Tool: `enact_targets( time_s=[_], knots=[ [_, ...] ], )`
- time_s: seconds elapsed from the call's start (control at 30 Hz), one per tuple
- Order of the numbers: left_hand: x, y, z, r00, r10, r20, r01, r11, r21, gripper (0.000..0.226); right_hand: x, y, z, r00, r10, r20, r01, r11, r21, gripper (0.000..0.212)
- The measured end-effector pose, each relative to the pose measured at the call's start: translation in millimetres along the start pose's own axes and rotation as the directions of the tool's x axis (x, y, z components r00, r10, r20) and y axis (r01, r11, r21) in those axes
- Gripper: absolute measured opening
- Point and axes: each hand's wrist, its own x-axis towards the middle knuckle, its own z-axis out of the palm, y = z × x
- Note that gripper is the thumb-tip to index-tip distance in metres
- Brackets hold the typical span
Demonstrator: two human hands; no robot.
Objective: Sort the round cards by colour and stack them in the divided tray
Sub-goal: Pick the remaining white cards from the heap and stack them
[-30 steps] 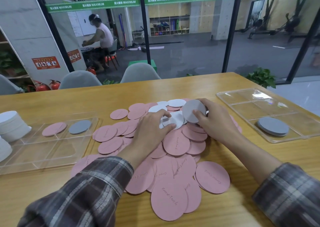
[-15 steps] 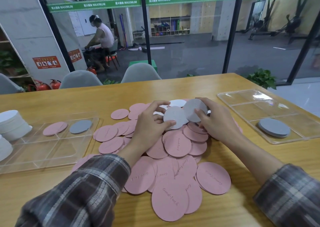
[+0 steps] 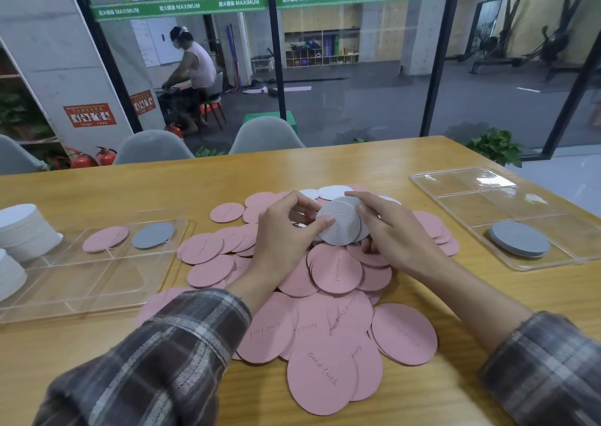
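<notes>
Now the two grey cards (image 3: 340, 227) were overlapped face to face above the 12 o'clock end of the pink pile (image 3: 325, 295). One second earlier, the left hand (image 3: 283, 237) had pressed on a pale card lying on that pile, while the right hand (image 3: 400, 237) held a grey card apart from it. Half a second earlier, the left-hand card had been lifted toward the other.

At this moment the left hand pinched the left edge of the pair between thumb and fingertips. The right hand's fingers were curled around the right edge. Neither hand held anything else.

The change indicated that grey cards were being collected into a small batch, not carried singly. The likely destination was the grey stack (image 3: 519, 238), in the near compartment of the tray (image 3: 471, 204) at 3 o'clock from the pile.

A second tray (image 3: 81, 279) at 9 o'clock held one pink card (image 3: 105, 238) and one grey card (image 3: 153, 234). Most pink cards were unsorted on the counter (image 3: 455, 393), so the task appeared to be at an early stage.
</notes>
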Motion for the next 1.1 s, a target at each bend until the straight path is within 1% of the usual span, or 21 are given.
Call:
enact_targets(
  time_s=[0.1, 0.3, 0.37, 0.43, 0.5, 0.57, 0.6, 0.67, 0.73, 0.77, 0.83, 0.97, 1.1],
  knots=[
    [1.2, -1.6, 1.0, 0.999, -0.02, -0.027, 0.02, 1.0, 0.003, 0.022, -0.3, -1.3, 1.4, 1.0, -0.01, 0.001, 0.01, 1.0, 0.006, 0.034],
    [2.2, 0.7, 1.3, 0.999, -0.034, 0.007, 0.035, 0.994, -0.105, 0.016, -3.0, -6.1, 2.4, 0.999, -0.047, 0.021, 0.047, 0.999, 0.01, 0.034],
    [1.8, 1.6, 0.9, 0.999, -0.039, 0.025, 0.042, 0.993, -0.112, 0.013, -3.3, -7.0, 2.1, 0.998, -0.061, 0.033, 0.062, 0.998, -0.029, 0.035],
    [1.6, 3.0, 1.6, 0.999, -0.027, 0.033, 0.03, 0.994, -0.105, 0.011, -2.8, -6.2, 2.4, 0.997, -0.075, 0.029, 0.078, 0.991, -0.108, 0.036],
    [2.1, -0.3, 2.2, 1.0, 0.023, -0.004, -0.023, 1.0, -0.006, 0.008, -1.3, -4.8, 1.6, 0.997, -0.075, 0.007, 0.075, 0.985, -0.154, 0.036],
    [3.7, -8.6, 2.3, 0.997, 0.071, -0.035, -0.064, 0.983, 0.172, 0.005, 0.8, -3.0, -1.1, 0.998, -0.065, -0.024, 0.06, 0.982, -0.179, 0.037],
    [4.6, -12.8, 2.5, 0.998, 0.067, -0.02, -0.059, 0.961, 0.272, 0.012, 1.9, -2.2, -3.2, 0.997, -0.058, -0.04, 0.05, 0.98, -0.192, 0.037],
    [5.0, -18.4, 3.8, 0.998, -0.004, 0.063, -0.026, 0.882, 0.471, 0.034, 3.7, -0.9, -7.3, 0.996, -0.054, -0.066, 0.037, 0.972, -0.233, 0.038],
    [3.7, -16.9, 5.3, 0.99, -0.054, 0.129, -0.036, 0.791, 0.61, 0.048, 5.2, 0.9, -9.7, 0.996, -0.044, -0.072, 0.022, 0.957, -0.288, 0.039],
    [3.4, -16.4, 6.0, 0.988, -0.055, 0.142, -0.048, 0.77, 0.637, 0.05, 5.7, 2.0, -10.3, 0.997, -0.039, -0.069, 0.015, 0.948, -0.318, 0.039],
    [2.4, -14.8, 5.4, 0.988, -0.049, 0.145, -0.055, 0.77, 0.636, 0.046, 5.9, 4.8, -10.2, 0.998, -0.034, -0.048, 0.014, 0.93, -0.368, 0.039],
    [2.4, -16.2, 3.5, 0.992, -0.026, 0.123, -0.045, 0.841, 0.539, 0.034, 4.8, 6.8, -9.2, 1.0, -0.026, -0.001, 0.024, 0.917, -0.398, 0.034],
    [2.2, -14.3, 4.3, 0.989, -0.042, 0.141, -0.048, 0.812, 0.581, 0.044, 3.7, 4.6, -10.2, 1.0, -0.021, -0.017, 0.013, 0.926, -0.377, 0.031]
  ],
)
